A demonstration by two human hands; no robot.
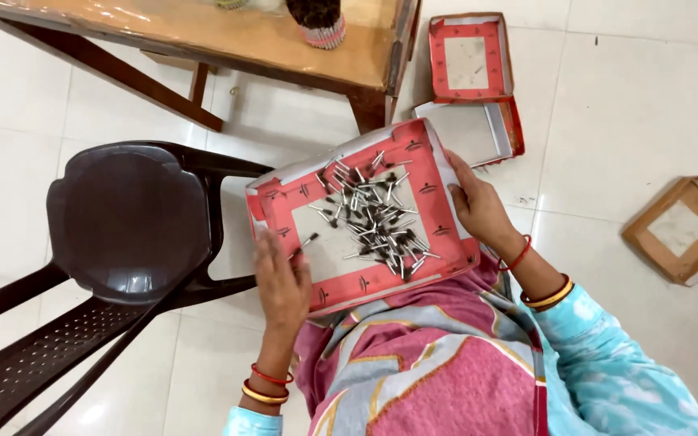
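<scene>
A shallow red-and-white cardboard box lid [430, 186] rests tilted on my lap. Inside it lie several small metal pins with dark ends [373, 218], heaped toward the middle and right. My left hand [280, 282] lies on the lid's near left corner, fingers spread over the rim, close to one stray pin [307, 241]. My right hand [478, 206] grips the lid's right edge. Both wrists wear red and gold bangles.
A dark plastic chair [127, 222] stands at the left, touching the lid. A wooden table [228, 36] is at the top. Two more red box trays [470, 60] lie on the tiled floor, and a brown cardboard tray [680, 230] sits at the right.
</scene>
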